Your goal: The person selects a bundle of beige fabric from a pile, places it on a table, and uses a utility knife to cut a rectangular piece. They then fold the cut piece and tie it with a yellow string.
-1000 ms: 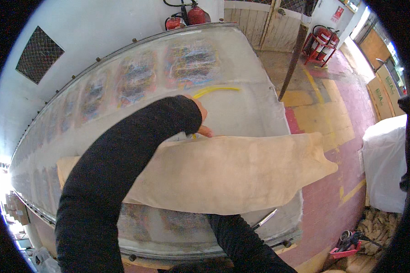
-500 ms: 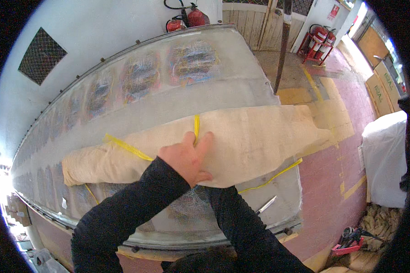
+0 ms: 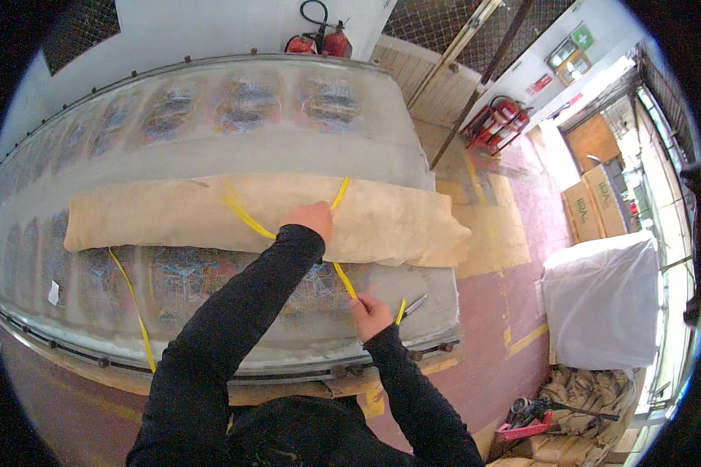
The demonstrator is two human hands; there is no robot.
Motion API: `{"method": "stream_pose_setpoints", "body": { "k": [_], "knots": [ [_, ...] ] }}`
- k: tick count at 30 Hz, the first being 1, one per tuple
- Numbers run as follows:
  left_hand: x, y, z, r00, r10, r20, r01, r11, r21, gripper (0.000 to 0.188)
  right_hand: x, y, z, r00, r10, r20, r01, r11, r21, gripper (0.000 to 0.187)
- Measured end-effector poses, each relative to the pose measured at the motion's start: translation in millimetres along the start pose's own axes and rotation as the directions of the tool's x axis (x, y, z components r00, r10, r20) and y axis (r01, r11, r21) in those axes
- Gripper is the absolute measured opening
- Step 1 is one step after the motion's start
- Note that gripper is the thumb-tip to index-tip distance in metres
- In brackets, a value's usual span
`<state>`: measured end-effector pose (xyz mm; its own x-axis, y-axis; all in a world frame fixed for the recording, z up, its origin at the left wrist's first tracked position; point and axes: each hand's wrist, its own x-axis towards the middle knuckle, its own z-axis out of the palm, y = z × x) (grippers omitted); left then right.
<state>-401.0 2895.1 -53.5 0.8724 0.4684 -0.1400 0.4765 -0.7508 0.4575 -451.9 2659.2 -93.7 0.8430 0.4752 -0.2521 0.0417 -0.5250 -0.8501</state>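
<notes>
A long tan roll of leather-like sheet point(image 3: 401, 226) lies across the grey table. My left hand point(image 3: 317, 218) is closed on top of it, at a yellow strap point(image 3: 341, 191) that crosses the roll; its fingertips are partly hidden. Nearer to me, my right hand point(image 3: 371, 315) pinches the lower part of this strap, which runs taut from under the roll's near edge. A second yellow strap point(image 3: 245, 216) lies loose over the roll left of my left hand. Beside my right hand is a knife point(image 3: 417, 303) with a pale blade.
The grey table point(image 3: 163, 158) has colourful scribbled patches along it and clamps on its edges. Fire extinguishers point(image 3: 336, 40) stand beyond its far edge, others in a red rack point(image 3: 494, 124). At right are cartons point(image 3: 596, 202), a plastic-covered stack point(image 3: 600, 300) and a red tool point(image 3: 526, 420).
My right hand has come out from beneath the roll, drawing the strap toward me. My left hand has changed from lying spread on the roll to closed at the strap. The view has shifted.
</notes>
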Motion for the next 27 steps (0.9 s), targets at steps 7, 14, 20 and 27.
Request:
{"method": "stream_pose_setpoints", "body": {
  "k": [7, 14, 20, 27],
  "knots": [
    [-44, 47, 31, 0.953, 0.282, -0.113, -0.299, 0.811, -0.503, 0.027, -1, -89, -79, 0.915, -0.373, 0.153, 0.374, 0.64, -0.672, 0.009],
    [-80, 60, 69, 0.965, 0.066, -0.253, -0.192, 0.836, -0.514, 0.036, 113, -165, -101, 0.361, -0.683, 0.635, 0.718, -0.231, -0.657, 0.01],
    [-78, 57, 61, 0.898, -0.438, -0.033, 0.17, 0.418, -0.892, 0.045, 173, -145, -56, 0.341, -0.714, 0.611, 0.901, 0.063, -0.429, 0.026],
    [-69, 30, 43, 0.966, -0.128, 0.224, 0.257, 0.555, -0.791, 0.045, 172, -98, -65, 0.073, -0.632, 0.772, 0.973, -0.125, -0.195, 0.039]
  ]
}}
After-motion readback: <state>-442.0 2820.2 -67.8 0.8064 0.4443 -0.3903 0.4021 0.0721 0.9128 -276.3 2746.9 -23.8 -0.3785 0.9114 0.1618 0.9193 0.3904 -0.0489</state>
